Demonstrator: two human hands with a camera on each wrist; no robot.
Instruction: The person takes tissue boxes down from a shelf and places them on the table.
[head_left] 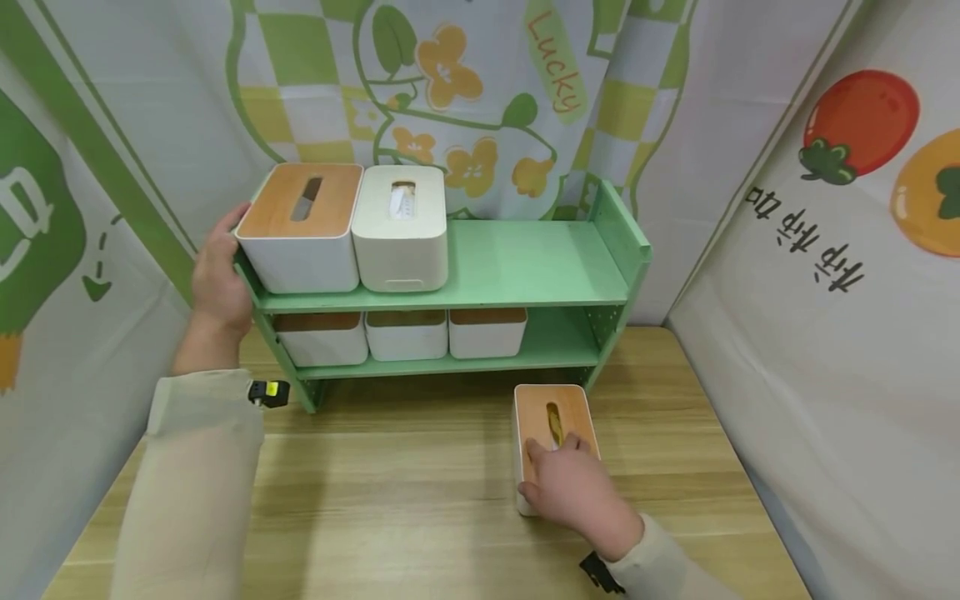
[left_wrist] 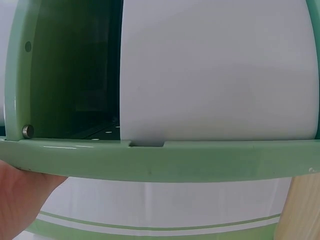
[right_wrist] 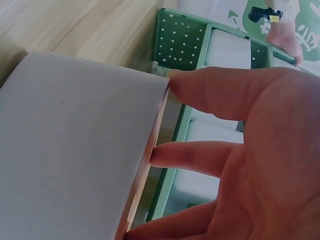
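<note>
In the head view, my left hand holds the left side of a green two-tier shelf; the left wrist view shows part of the hand beside the green panel. A white tissue box with a wood-look lid stands on the table in front of the shelf's right end. Over this lid lies my right hand, its fingers near the slot. Up close in the right wrist view, extended fingers touch the lid, with the thumb at a corner.
On the top tier stand a wood-lidded tissue box and an all-cream one with tissue showing. Several smaller lidded boxes line the lower tier. Printed cloth walls enclose the wooden table behind and on both sides.
</note>
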